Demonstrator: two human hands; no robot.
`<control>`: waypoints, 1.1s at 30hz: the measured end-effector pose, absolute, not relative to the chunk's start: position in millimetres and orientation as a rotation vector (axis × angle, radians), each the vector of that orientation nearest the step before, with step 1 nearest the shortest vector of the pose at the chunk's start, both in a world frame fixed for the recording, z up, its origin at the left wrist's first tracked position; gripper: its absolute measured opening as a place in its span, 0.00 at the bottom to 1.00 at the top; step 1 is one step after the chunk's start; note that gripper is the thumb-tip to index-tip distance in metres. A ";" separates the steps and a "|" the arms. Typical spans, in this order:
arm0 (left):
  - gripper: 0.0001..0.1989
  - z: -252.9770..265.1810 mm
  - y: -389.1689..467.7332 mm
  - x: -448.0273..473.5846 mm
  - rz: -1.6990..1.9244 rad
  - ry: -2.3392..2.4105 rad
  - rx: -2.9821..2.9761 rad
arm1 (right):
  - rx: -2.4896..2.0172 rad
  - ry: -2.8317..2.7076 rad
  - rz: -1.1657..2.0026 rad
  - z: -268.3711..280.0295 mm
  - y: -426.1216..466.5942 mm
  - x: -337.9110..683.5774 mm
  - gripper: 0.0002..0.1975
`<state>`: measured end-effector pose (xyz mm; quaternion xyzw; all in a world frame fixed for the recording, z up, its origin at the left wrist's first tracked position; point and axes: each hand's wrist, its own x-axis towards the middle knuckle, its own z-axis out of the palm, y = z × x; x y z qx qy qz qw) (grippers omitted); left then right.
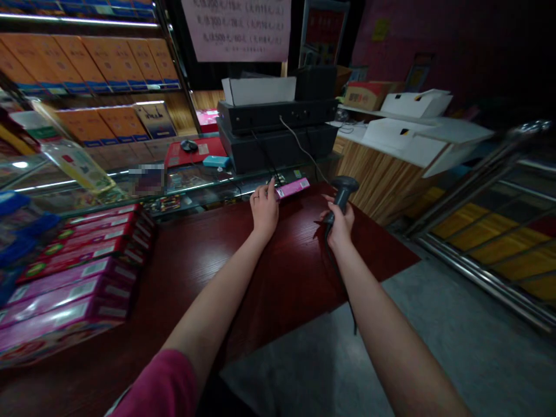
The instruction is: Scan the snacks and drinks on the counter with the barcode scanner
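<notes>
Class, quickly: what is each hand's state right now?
Left hand: holding the pink box by one end.
Right hand: closed around the scanner.

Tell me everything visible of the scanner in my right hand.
The scanner is dark grey, seemingly plastic, with a broad head on a narrower handle. The right hand grips the handle's lower part, holding it over the reddish-brown tabletop, head end farthest from the person. A dark cord trails from the handle's base past the tabletop's near edge. Its scanning face is hidden.
</notes>
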<state>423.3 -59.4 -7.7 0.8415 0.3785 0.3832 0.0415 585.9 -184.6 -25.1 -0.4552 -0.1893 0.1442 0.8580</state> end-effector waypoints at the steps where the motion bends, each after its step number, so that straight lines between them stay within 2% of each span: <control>1: 0.28 -6.5 -67.3 408.0 1.140 1.136 2.602 | -0.948 -0.398 0.318 -22.8 -187.8 582.6 0.20; 5: 0.22 -5.1 -94.4 329.4 1.023 1.089 2.600 | -0.971 -0.502 0.427 -11.5 -203.3 562.5 0.20; 10: 0.21 -0.6 -113.8 232.0 0.964 1.259 2.495 | -1.038 -0.749 0.665 3.5 -229.5 509.0 0.20; 15: 0.20 2.0 -121.0 173.1 0.958 1.453 2.404 | -1.020 -0.944 0.906 5.8 -253.0 430.1 0.17; 21: 0.22 -6.5 -120.1 153.2 1.061 1.471 2.354 | -0.982 -1.008 1.013 -3.4 -262.1 366.9 0.17; 33: 0.18 -3.2 -121.6 155.3 1.096 1.419 2.346 | -1.043 -0.952 0.973 -6.9 -265.1 362.2 0.17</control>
